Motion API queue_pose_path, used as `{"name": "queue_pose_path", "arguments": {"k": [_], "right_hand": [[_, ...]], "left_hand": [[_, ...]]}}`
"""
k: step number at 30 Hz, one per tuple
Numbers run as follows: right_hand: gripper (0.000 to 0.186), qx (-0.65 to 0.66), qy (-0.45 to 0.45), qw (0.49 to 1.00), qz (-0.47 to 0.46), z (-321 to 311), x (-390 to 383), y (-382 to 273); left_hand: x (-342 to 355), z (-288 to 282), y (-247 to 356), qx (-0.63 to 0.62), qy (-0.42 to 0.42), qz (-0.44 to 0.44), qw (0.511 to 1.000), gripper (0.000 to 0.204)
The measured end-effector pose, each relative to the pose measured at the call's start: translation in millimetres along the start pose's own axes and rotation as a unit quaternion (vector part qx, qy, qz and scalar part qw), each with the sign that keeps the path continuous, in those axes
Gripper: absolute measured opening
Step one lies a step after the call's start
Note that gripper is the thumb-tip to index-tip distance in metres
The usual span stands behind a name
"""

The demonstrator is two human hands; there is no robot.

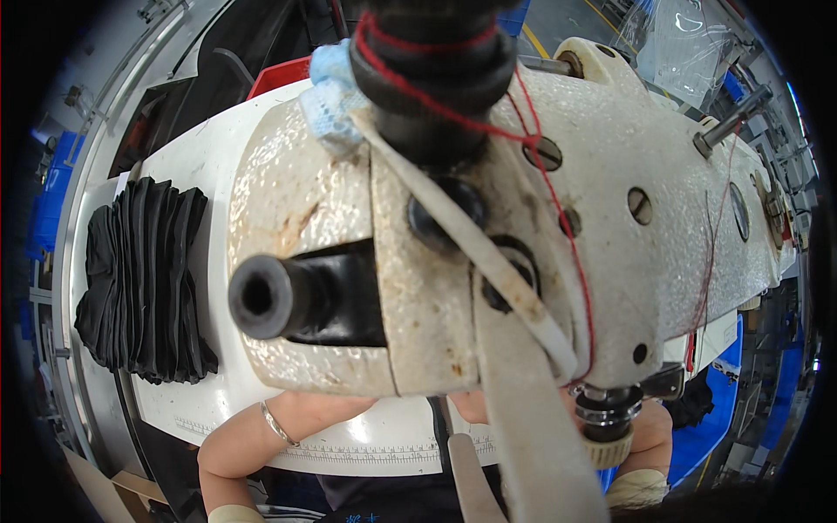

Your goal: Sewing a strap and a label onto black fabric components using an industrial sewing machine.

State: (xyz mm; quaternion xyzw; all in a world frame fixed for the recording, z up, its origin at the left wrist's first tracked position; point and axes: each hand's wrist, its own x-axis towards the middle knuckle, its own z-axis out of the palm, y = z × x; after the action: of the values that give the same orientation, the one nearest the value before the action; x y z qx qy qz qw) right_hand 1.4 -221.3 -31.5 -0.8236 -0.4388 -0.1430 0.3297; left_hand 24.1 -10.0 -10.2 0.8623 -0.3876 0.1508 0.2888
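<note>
A worn white sewing machine (436, 340) fills the middle of the view and blocks most of my hands. Below its left end, my left hand (336, 406) reaches in under the machine head, with a silver bracelet (276, 424) on the wrist. Only a small bit of my right hand (469, 406) shows beneath the machine. The fingers of both hands, and anything in them, are hidden. Red thread (558, 205) runs from the black post (436, 78) down the front of the machine.
A stack of folded black fabric pieces (146, 283) lies on the white table (205, 405) at the left. A light-blue cloth (333, 105) is tucked beside the post. Blue bins (724, 418) with dark cloth stand at the right. A ruler strip (366, 457) follows the near table edge.
</note>
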Motion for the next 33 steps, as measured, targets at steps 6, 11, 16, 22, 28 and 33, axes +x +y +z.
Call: {"name": "queue_pose_path", "arguments": {"k": [6,11,16,22,28,33], "right_hand": [[0.022,-0.096,0.018,0.984,-0.147,6,-2,7],[0.025,-0.088,0.029,0.991,-0.096,17,0,4],[0.028,-0.093,0.003,0.990,-0.108,-9,9,2],[0.031,-0.193,0.021,0.968,-0.157,-6,-4,5],[0.032,-0.320,-0.059,0.917,-0.229,-19,-3,3],[0.031,-0.308,-0.078,0.912,-0.258,-15,0,6]], "left_hand": [[3,0,9,0.020,0.049,0.037,0.998,0.031],[3,3,11,-0.016,0.026,-0.005,1.000,0.031],[3,-12,12,0.003,-0.073,-0.022,0.997,0.031],[3,-30,13,0.031,-0.195,-0.044,0.979,0.031],[-8,-23,8,0.040,-0.229,-0.036,0.972,0.035],[-16,-18,13,0.057,-0.222,0.001,0.973,0.038]]}}
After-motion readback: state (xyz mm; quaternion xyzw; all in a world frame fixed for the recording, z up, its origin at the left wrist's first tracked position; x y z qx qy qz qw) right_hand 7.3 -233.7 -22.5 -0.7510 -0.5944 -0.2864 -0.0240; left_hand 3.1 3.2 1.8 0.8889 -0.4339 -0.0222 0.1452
